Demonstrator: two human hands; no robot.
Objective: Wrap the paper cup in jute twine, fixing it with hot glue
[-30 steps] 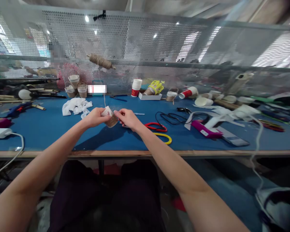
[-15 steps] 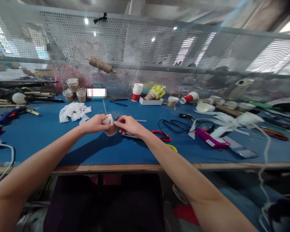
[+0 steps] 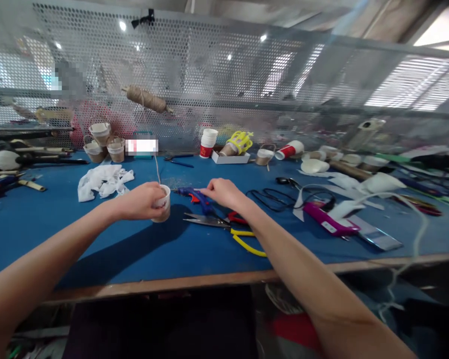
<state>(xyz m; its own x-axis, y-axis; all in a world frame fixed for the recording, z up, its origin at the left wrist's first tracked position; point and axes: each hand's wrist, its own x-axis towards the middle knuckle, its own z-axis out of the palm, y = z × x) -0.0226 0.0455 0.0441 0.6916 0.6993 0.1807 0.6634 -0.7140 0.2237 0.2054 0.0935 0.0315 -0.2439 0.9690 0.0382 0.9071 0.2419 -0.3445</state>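
My left hand [image 3: 146,200] is closed round a small paper cup [image 3: 163,208] with twine wound on its lower part, thumb at the rim. From the cup a strand of twine [image 3: 157,169] runs up toward the twine roll [image 3: 146,98]. My right hand [image 3: 224,192] is closed at the rear end of a blue glue gun [image 3: 196,195] with a red trigger; its nozzle points left, toward the cup. Just below lie scissors [image 3: 206,220] with grey blades, and a yellow-handled tool [image 3: 247,243] partly behind my right forearm.
White crumpled cloth [image 3: 103,182] lies left of the cup. Twine-wrapped cups [image 3: 115,148] stand at the back left, stacked paper cups [image 3: 208,143] at the back middle. On the right are a black cable [image 3: 267,198], a purple device [image 3: 327,219] and a phone [image 3: 377,233].
My right hand has left the cup and moved right to the glue gun. My left hand still holds the cup, now more upright. The scissors show more fully.
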